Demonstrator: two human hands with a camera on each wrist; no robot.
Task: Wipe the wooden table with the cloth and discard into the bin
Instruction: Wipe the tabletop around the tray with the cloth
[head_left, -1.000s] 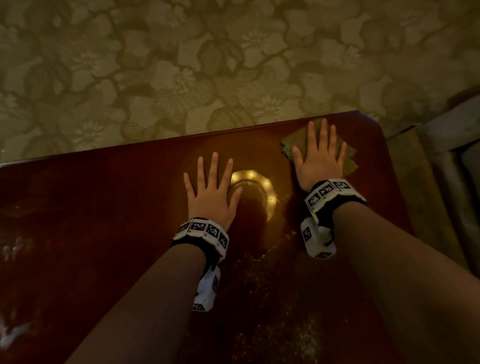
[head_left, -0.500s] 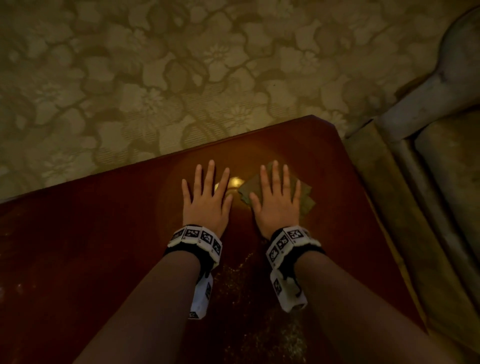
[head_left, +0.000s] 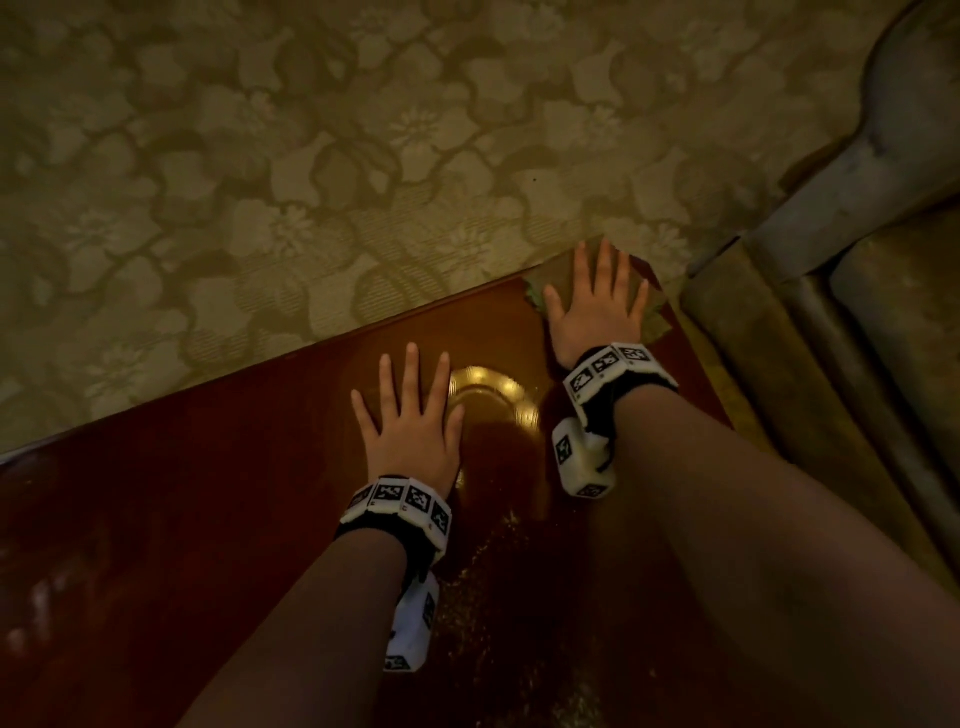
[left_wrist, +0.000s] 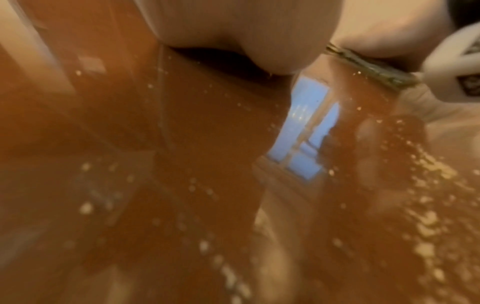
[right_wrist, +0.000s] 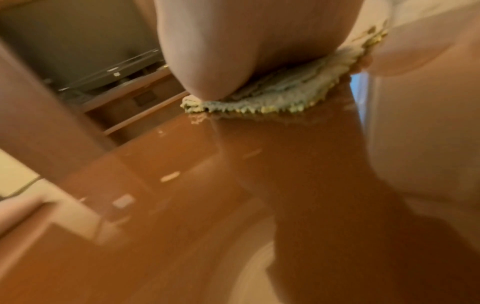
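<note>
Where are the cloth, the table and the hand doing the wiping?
cloth (right_wrist: 280, 92), right wrist view, fringed edge.
table (head_left: 208, 519), head view, bare wood on the left.
right hand (head_left: 597, 306), head view, back of the hand.

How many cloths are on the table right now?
1. The cloth lies flat under the right hand at the far right corner of the wooden table. The left hand rests on bare wood; nothing visible beneath it.

Your left hand (head_left: 410, 426) lies flat at frame centre, fingers straight and spread. Your right hand (head_left: 597, 306), upper right of centre, also presses down flat, arm stretched further forward.
</note>
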